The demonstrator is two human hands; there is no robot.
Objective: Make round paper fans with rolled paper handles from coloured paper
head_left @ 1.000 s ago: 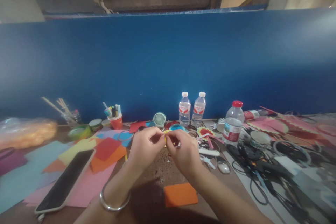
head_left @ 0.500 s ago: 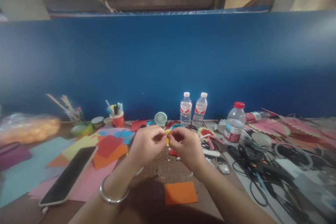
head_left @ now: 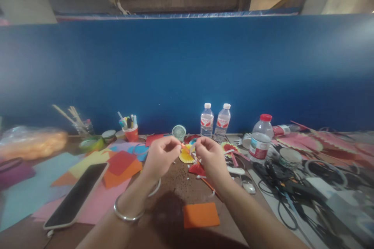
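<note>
My left hand (head_left: 164,155) is closed in a pinch on a small orange piece (head_left: 184,146), perhaps paper; its shape is mostly hidden. Opposite it, my right hand (head_left: 212,158) pinches a small whitish strip (head_left: 192,149). A narrow gap separates the fingertips of the two hands. Behind and below them lies a yellow pleated paper rosette (head_left: 187,156). Close to my right hand, a red pleated paper fan (head_left: 197,169) rests on the table, partly covered by the fingers. An orange paper rectangle (head_left: 201,215) lies flat nearer to me, between my forearms.
At left, a phone (head_left: 77,194) lies on coloured paper sheets (head_left: 17,198). A cup of pens (head_left: 130,132), a small fan (head_left: 179,132) and two water bottles (head_left: 207,122) stand at the back. A red-capped bottle (head_left: 261,140) and tangled black cables (head_left: 292,186) occupy the right.
My hands have drawn slightly apart, showing the orange piece and whitish strip between the fingertips. More of the yellow rosette and red fan is visible now.
</note>
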